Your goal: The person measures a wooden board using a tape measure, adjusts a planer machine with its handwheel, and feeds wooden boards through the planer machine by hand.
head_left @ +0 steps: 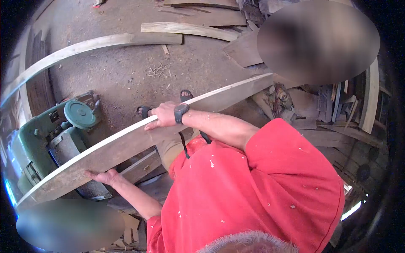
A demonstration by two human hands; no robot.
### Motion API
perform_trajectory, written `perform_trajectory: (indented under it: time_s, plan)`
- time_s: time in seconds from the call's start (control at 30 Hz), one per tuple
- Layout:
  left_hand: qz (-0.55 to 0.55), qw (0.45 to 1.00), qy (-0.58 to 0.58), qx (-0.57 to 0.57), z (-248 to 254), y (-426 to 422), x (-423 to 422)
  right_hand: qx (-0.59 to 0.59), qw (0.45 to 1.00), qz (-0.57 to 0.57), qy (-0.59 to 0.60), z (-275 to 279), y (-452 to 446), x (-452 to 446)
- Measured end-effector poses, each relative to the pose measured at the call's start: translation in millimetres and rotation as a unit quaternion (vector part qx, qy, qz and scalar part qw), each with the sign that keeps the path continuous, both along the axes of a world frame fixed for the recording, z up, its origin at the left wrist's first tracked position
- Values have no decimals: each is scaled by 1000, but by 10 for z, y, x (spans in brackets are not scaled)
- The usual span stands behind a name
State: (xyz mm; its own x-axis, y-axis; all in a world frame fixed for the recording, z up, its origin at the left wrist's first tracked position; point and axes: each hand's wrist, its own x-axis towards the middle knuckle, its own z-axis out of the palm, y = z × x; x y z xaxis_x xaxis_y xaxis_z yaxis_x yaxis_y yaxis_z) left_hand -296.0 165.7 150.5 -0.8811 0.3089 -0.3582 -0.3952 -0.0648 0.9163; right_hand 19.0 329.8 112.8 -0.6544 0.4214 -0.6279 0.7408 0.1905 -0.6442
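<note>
Board (pixel 126 146) spans our front near the green machine (pixel 33 141), our right hand (pixel 166 115) clasping its far edge, left hand (pixel 104 176) touching the near, closure unclear; we're seemingly steadying it, and shifting calls for both.

I stand on a dusty floor (pixel 116 80), with thin wood slivers (pixel 158 70) scattered at eleven o'clock and a small offcut (pixel 165 49) just beyond them.

Matt, unvarnished-looking wood forms the long board (pixel 120 147), its pale edge apparently smooth; the machine (pixel 31 139) looks like green-painted metal with a faint sheen, the red shirt (pixel 253 194) is soft matt cloth, and the floor (pixel 122 80) is rough and dusty.
</note>
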Motion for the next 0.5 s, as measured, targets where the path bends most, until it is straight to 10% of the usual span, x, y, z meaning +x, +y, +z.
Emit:
perform_trajectory:
  time_s: [0.5]
  plan:
    - [-32,999,1,-6,729,-103,34,-10,999,0,-50,1048,-30,1256]
